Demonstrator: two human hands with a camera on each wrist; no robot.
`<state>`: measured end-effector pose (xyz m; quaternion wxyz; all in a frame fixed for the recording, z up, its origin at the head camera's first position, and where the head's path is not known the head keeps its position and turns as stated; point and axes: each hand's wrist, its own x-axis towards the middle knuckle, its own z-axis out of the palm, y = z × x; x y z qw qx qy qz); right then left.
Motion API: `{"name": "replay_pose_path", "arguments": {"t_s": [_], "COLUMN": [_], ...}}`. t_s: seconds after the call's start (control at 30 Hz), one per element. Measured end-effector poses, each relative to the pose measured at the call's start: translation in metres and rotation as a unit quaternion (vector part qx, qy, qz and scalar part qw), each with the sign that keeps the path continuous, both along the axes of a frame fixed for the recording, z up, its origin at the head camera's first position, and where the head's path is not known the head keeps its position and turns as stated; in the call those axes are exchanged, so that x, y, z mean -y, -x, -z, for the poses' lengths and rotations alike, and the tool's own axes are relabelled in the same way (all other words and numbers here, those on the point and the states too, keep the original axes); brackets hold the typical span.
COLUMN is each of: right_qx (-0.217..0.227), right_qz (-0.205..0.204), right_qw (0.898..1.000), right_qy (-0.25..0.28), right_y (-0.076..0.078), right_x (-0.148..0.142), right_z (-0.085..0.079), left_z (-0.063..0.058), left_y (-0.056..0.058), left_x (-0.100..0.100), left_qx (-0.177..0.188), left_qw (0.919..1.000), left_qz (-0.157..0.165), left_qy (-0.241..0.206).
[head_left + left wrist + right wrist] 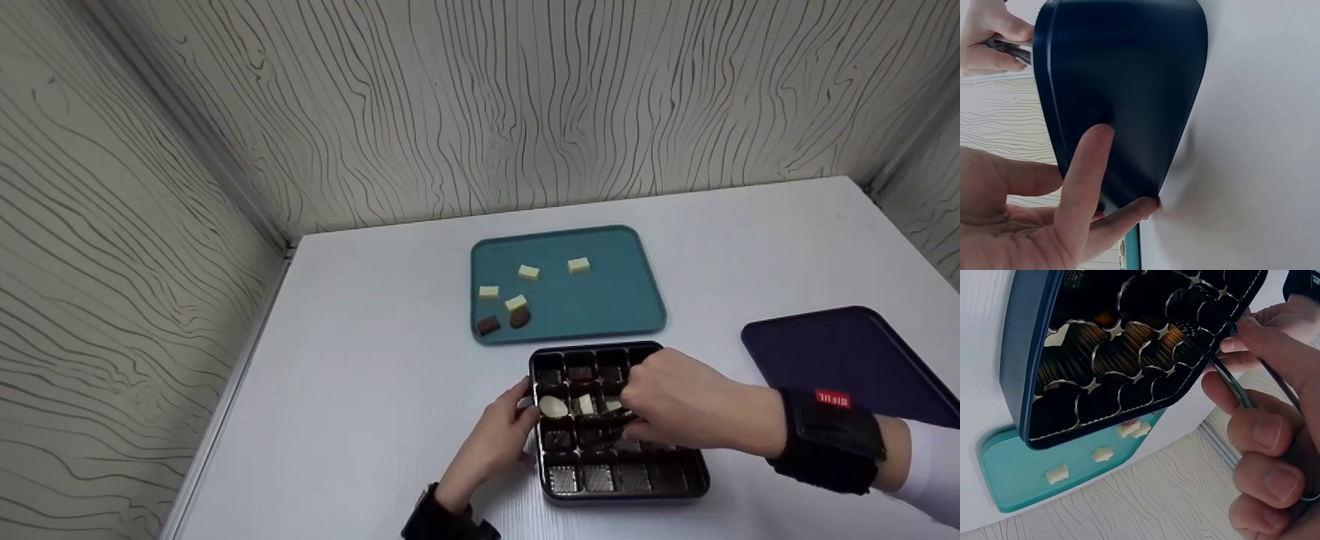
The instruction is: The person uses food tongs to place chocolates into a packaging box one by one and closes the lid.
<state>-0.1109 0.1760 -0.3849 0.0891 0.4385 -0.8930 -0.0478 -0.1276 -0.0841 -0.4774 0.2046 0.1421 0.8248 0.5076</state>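
Note:
A dark compartment box (627, 498) stands near the front of the table. In its second row from the back sit a pale oval piece (553, 406) and whitish pieces (586, 405); dark pieces lie behind them. My left hand (491, 441) touches the box's left side, its fairly straight fingers (1086, 174) against the wall in the left wrist view. With my right hand (675, 401) I grip metal tongs (1229, 379) over the box. Their perforated ends reach into the compartments. Whether anything is between them I cannot tell.
Behind the box lies a teal tray (592, 315) bearing several pale blocks (578, 265), a dark brown block (488, 325) and a brown rounded piece (520, 318). At the right, partly under my right arm, is a dark blue tray (840, 352). Wood-patterned walls (487, 112) enclose the table.

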Motion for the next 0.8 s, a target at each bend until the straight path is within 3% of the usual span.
{"name": "replay_pose_path", "arguments": {"t_s": [0.23, 0.43, 0.63, 0.8], "right_qx": [0.037, 0.054, 0.001, -0.036], "right_qz": [0.017, 0.046, 0.06, 0.066], "right_qw": [0.999, 0.997, 0.998, 0.997], "right_qy": [0.011, 0.034, 0.029, 0.004], "right_y": [0.004, 0.013, 0.034, 0.064], "right_x": [-0.006, -0.022, -0.024, -0.013], "right_z": [-0.02, -0.047, -0.055, -0.054], "left_z": [0.0, 0.002, 0.0, 0.0], "left_y": [0.002, 0.0, 0.001, 0.001], "left_x": [0.001, 0.0, 0.0, 0.0], "left_qx": [-0.035, -0.007, -0.013, -0.008], "left_qw": [0.9992, 1.0, 0.9999, 1.0], "left_qz": [0.002, -0.002, -0.002, 0.002], "left_qy": [0.019, -0.004, -0.004, -0.005]}}
